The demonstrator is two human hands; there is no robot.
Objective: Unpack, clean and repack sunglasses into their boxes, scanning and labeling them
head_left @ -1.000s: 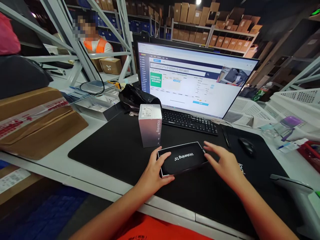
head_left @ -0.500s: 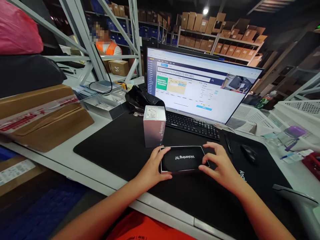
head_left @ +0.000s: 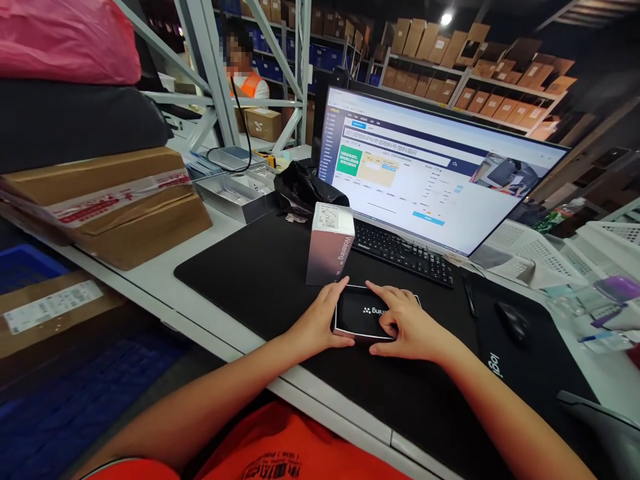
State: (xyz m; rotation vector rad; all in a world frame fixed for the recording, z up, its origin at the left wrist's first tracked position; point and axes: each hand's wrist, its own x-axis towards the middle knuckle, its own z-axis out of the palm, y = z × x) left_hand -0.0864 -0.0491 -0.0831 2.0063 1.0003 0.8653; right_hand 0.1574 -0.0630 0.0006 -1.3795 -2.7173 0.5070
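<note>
An open shallow box [head_left: 360, 335] with a pale rim lies low over the black desk mat. Inside it sits a black case [head_left: 361, 322] with white lettering, partly covered by my right hand. My left hand [head_left: 323, 319] grips the box's left end, fingers at the far edge and thumb at the near one. Across the right part reaches my right hand [head_left: 407, 325], its thumb at the near side, one finger along the far rim and another bent down onto the case. Just behind stands a tall pinkish-grey carton [head_left: 327, 257] with a white labelled top.
Behind the carton are a crumpled black bag [head_left: 305, 187], a keyboard [head_left: 400, 253] and a lit monitor [head_left: 400, 173]. A mouse [head_left: 513, 322] and a scanner [head_left: 600, 417] lie to the right. Stacked parcels [head_left: 135, 200] occupy the left. A person [head_left: 250, 83] sits beyond the rack.
My right hand has shifted from the box's right end leftward over the case, covering part of its lettering. My left hand stays on the left end. The whole view has swung left.
</note>
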